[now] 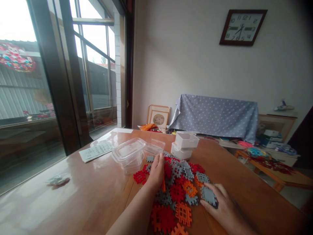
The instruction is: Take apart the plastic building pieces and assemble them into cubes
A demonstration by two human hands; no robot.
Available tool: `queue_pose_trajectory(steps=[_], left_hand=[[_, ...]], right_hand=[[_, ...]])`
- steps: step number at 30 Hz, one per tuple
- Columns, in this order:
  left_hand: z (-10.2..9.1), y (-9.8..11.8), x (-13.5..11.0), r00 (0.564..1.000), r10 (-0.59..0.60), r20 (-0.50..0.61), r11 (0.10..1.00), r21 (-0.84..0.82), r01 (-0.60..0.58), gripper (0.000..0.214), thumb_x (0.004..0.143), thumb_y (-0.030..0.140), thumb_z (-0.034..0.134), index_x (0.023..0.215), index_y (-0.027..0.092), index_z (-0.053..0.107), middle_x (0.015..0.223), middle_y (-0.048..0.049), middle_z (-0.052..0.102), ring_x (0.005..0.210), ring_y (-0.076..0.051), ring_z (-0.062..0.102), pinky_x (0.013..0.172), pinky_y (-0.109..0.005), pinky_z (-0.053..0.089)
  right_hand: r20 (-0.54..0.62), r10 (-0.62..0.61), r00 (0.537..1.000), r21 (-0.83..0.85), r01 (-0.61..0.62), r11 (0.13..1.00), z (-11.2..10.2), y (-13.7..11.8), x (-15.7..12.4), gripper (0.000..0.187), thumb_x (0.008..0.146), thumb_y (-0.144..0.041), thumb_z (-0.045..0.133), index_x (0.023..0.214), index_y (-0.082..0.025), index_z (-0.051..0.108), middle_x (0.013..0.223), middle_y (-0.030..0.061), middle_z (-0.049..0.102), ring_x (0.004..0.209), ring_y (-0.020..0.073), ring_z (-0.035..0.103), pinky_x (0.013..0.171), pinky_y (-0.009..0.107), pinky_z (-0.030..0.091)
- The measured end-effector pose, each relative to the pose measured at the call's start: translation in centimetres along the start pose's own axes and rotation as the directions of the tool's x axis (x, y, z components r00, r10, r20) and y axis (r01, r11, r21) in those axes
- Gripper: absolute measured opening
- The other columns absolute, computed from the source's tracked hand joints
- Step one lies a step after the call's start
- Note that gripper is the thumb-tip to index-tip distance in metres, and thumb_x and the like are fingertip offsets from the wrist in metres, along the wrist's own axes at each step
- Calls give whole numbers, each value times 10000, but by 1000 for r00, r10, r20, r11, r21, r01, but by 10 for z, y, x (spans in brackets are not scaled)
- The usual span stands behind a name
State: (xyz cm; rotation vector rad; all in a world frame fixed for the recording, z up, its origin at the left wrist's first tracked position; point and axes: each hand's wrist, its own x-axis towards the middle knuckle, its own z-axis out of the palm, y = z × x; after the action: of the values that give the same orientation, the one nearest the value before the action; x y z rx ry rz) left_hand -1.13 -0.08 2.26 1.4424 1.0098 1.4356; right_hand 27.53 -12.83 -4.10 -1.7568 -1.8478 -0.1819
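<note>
A pile of flat notched plastic tiles (181, 186) in red, grey and orange lies on the wooden table (97, 195). My left hand (156, 171) rests on the left side of the pile, fingers together and stretched over red and grey tiles, with an orange piece showing under its palm. My right hand (221, 204) lies flat at the pile's right edge, its fingers spread on a grey tile (208, 195). Clear plastic tubs (129, 151) stand stacked just beyond my left hand.
Two white lidded boxes (185, 145) are stacked behind the pile. A printed paper sheet (96, 151) lies left of the tubs, and a crumpled wrapper (58, 180) sits further left. A large window runs along the left; a cloth-covered cabinet (215, 114) stands by the far wall.
</note>
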Motion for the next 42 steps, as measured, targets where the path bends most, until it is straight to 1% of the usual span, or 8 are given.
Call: queue_pose_trajectory(steps=[3,11,22,26,29,34,38,42], left_hand=[[3,-6,3,997,73,-9,988,137,-71,520,991,578,365,1129,163,647,1188,-123,674,1138,-260,578,1025,-375,427],[-1,-12,6,996,-33,-83,993,107,42,585,983,640,316,1033,166,656,1148,-130,696,1136,-271,593,1017,-356,417],[0,-9,7,997,73,34,959,273,-80,606,1007,617,250,792,187,620,921,-87,699,936,-250,612,893,-355,462],[-2,-7,6,993,113,42,945,304,-120,573,1026,565,248,848,193,645,987,-83,706,974,-240,614,920,-356,458],[-3,-5,5,991,125,52,925,356,-136,566,1035,548,240,855,199,648,980,-78,707,955,-234,618,906,-358,465],[-2,-3,1,988,111,109,859,489,-150,537,1011,579,312,1091,207,690,1149,-107,703,1118,-272,612,983,-393,457],[1,0,-7,980,82,179,781,599,-175,539,974,621,386,1269,251,642,1328,-100,642,1262,-297,553,1072,-433,412],[2,0,-15,958,68,277,697,674,-244,619,896,695,481,1367,304,570,1450,-87,558,1366,-336,458,1147,-533,317]], right_hand=[[-50,1,999,4,-1,1000,4,6,1,510,815,-444,655,1301,-311,570,1140,60,613,985,258,686,840,364,577],[-102,26,994,63,-19,998,2,2,10,522,849,-429,620,1347,-295,537,1148,69,571,1015,252,663,897,375,560],[-158,29,987,285,17,958,23,-82,86,510,822,-465,683,1296,-291,611,1163,81,594,1078,277,631,960,429,533],[-116,72,991,511,-2,859,37,-102,108,521,865,-532,646,1305,-253,636,1237,108,628,1189,295,605,1057,470,482],[-44,149,988,709,-75,701,36,-107,115,543,875,-574,623,1297,-233,648,1328,104,647,1253,304,591,1092,492,460],[-4,319,948,836,-171,521,14,-82,113,487,898,-570,600,1232,-224,682,1297,92,703,1229,286,626,1103,449,452],[-64,474,878,754,-269,599,-1,-22,100,530,850,-618,611,1178,-211,696,1274,117,714,1216,295,642,1082,421,473],[87,498,863,478,-475,739,-3,34,71,669,816,-670,609,1304,-213,633,1360,142,658,1311,324,576,1125,475,426]])
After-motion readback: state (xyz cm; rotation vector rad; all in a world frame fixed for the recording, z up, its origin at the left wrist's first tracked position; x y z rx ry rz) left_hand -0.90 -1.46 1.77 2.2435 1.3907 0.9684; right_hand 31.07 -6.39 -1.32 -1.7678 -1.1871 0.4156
